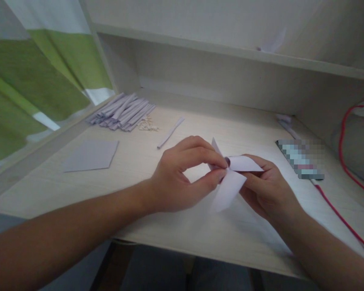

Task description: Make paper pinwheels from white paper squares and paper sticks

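A white folded-paper pinwheel is held up over the near part of the desk, its blades fanning out from the centre. My left hand pinches its middle between thumb and fingertips. From behind, my right hand grips the pinwheel on its right side; some of those fingers are hidden by the paper. A single rolled paper stick lies on the desk beyond my left hand. Farther left is a flat square sheet of paper.
A pile of rolled paper sticks sits at the back left, beside small thin pale pieces. On the right lies a blurred-out phone with a red cable. A shelf spans the back; a green-and-white curtain hangs left.
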The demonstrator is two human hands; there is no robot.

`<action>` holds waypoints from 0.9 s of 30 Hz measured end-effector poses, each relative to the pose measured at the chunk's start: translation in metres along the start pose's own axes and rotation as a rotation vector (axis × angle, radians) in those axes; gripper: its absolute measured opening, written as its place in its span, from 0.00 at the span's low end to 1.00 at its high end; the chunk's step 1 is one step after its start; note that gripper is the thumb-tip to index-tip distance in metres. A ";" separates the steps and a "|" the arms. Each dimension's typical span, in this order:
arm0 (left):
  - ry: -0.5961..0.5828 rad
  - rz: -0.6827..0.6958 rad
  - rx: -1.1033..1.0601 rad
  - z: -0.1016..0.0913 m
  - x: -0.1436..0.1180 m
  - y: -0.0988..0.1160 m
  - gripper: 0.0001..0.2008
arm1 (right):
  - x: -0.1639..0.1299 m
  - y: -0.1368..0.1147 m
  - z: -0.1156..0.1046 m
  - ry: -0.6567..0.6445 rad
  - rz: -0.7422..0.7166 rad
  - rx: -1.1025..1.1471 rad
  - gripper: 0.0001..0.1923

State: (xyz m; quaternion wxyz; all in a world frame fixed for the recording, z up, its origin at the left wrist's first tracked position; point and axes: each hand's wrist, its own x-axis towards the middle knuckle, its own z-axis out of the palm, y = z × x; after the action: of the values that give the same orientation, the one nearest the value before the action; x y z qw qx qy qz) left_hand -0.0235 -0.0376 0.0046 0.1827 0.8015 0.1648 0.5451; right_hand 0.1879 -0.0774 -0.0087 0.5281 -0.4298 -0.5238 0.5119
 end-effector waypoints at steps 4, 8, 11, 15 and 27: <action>-0.001 -0.012 0.006 -0.001 -0.001 0.001 0.03 | 0.000 0.000 -0.001 -0.019 0.003 0.014 0.13; 0.000 -0.021 0.012 -0.001 -0.001 0.002 0.03 | 0.000 0.000 -0.004 -0.030 0.003 0.012 0.11; 0.003 -0.018 0.017 -0.001 -0.001 0.001 0.03 | -0.001 -0.001 -0.003 -0.009 0.009 0.000 0.12; 0.003 -0.023 0.009 0.000 -0.001 0.000 0.03 | 0.000 -0.004 0.000 0.002 0.011 0.001 0.13; 0.010 0.069 0.041 0.001 -0.002 -0.007 0.04 | -0.008 0.006 -0.014 0.068 -0.102 -0.237 0.08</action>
State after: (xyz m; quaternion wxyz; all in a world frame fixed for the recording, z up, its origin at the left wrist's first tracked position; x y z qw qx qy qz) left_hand -0.0238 -0.0327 -0.0001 0.1466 0.8075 0.1491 0.5515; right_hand 0.2019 -0.0832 -0.0170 0.5163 -0.4792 -0.5836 0.4040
